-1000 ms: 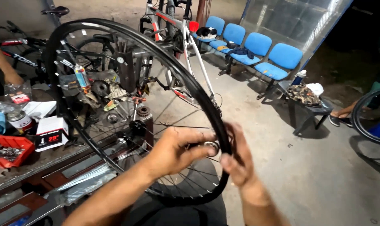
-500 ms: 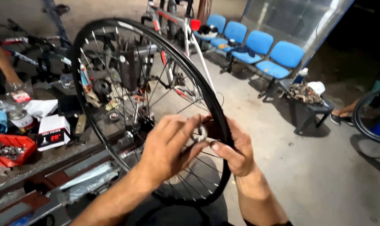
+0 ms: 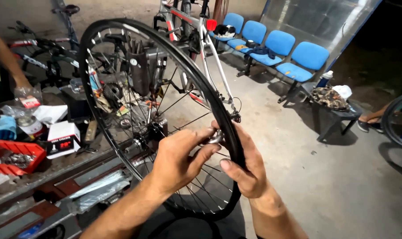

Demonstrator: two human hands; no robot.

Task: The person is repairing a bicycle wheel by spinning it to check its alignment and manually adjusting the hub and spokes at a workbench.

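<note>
The cluttered, worn grey tabletop (image 3: pixel 72 166) carries a red plastic tray (image 3: pixel 15 152) of small metal parts, a small white cardboard box (image 3: pixel 62 139), a crumpled white cloth (image 3: pixel 49 113) and a clear plastic bottle (image 3: pixel 27 98).

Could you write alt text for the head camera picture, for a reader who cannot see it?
A person's left hand and right hand hold a black spoked bicycle wheel upright at its rim, fingers pinching a small silver metal part there. Behind it lie a cluttered workbench, a white bicycle frame and a row of blue plastic chairs.
</note>
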